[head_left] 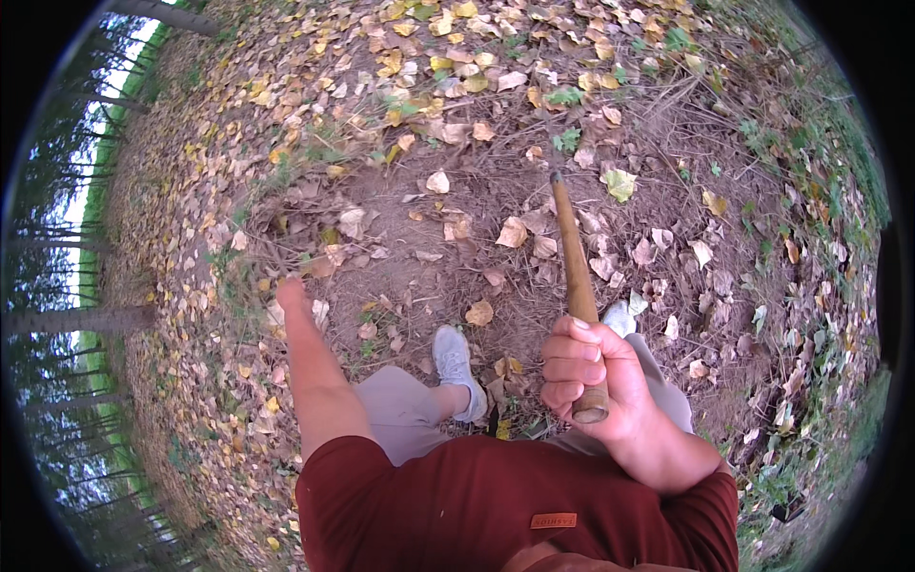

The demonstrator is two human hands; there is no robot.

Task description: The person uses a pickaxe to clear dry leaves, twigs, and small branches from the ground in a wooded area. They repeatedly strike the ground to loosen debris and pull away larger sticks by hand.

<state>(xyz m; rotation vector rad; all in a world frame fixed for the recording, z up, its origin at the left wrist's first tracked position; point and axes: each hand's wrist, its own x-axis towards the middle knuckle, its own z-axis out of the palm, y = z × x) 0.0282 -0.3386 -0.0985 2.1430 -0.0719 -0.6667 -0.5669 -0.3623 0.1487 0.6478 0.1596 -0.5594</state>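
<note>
My right hand [589,370] is closed round a wooden handle [575,253] near its thick butt end, in front of my chest. The handle is brown and smooth, tapers away from me, and ends in a small dark tip. Whether a tool head sits beyond that tip I cannot make out against the ground. To the left, my left arm reaches out and down, and my left hand [292,292] hangs above the leaf-strewn ground [400,286], apart from the handle. Its fingers are foreshortened and do not show clearly.
Dry yellow and brown leaves [512,232] lie scattered over bare soil and twigs. Green weeds [834,181] grow at the right. Tree trunks [76,319] stand at the far left. Below me are my light grey shoe [456,367] on the left and another shoe [620,318] on the right.
</note>
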